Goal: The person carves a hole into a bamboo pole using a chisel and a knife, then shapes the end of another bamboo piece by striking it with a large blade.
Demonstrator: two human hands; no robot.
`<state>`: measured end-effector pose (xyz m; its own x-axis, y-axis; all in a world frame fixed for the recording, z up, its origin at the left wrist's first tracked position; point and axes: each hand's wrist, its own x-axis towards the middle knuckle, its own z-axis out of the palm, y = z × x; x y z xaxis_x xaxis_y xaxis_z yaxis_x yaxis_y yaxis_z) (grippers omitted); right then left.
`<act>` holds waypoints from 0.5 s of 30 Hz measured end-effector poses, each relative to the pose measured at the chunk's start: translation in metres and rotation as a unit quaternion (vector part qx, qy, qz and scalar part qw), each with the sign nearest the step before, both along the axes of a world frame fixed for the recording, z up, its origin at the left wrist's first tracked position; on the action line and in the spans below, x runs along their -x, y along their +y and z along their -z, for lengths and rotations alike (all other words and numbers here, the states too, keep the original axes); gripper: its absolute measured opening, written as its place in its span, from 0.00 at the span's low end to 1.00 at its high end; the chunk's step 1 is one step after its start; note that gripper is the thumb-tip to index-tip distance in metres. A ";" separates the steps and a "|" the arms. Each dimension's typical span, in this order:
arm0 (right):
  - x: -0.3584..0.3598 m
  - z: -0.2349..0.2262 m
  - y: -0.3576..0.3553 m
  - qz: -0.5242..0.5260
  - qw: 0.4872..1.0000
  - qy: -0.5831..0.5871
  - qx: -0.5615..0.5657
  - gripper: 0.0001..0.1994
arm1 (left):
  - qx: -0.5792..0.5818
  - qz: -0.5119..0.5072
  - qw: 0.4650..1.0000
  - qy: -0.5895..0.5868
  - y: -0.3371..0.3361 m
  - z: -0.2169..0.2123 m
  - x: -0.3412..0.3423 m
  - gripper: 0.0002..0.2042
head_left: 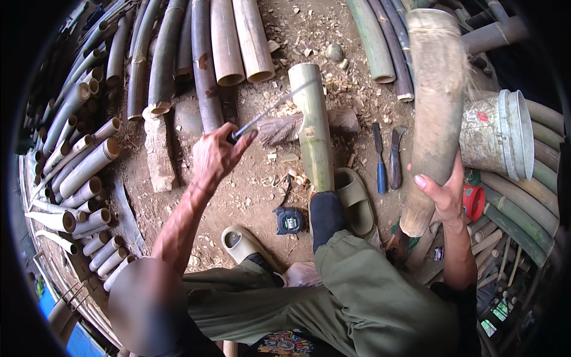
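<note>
My left hand (214,152) is closed round the dark handle of a tool with a long, narrow blade (270,110). The blade slants up and right, its far end blurred over a green bamboo length (315,140). That bamboo has a notch on its left edge and lies across a rough wooden block (279,131), its near end against the dark sock (327,217) on my leg. On the right, my right hand (443,193) grips the lower part of a thick brown log (437,101), frayed along one side, held upright. Its fingers are partly hidden behind the log.
A blue-handled chisel (380,163) and a hooked knife (395,157) lie right of the bamboo. A black tape measure (290,220) sits near my sandals (244,244). Bamboo poles (89,163) are stacked left; a white bucket (493,134) and a red cup (473,202) lie right.
</note>
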<state>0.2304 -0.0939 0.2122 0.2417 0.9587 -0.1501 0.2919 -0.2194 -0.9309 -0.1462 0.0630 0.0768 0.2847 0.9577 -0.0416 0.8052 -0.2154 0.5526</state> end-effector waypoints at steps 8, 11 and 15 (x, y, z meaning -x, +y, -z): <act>-0.009 0.005 0.002 -0.039 0.988 -0.147 -0.012 0.45 | 0.130 0.143 0.967 0.168 -0.073 0.017 0.022 0.13; -0.010 0.006 0.001 -0.045 0.989 -0.138 -0.006 0.44 | 0.140 0.156 0.960 0.186 -0.077 0.020 0.021 0.13; -0.008 0.003 0.004 -0.055 0.990 -0.130 -0.008 0.45 | 0.135 0.153 0.960 0.191 -0.076 0.020 0.022 0.13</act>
<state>0.2384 -0.0903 0.2095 0.1643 0.9831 -0.0811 0.5437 -0.1589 -0.8241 -0.1687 -0.0133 0.0573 0.4658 0.7710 -0.4343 0.8819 -0.3642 0.2994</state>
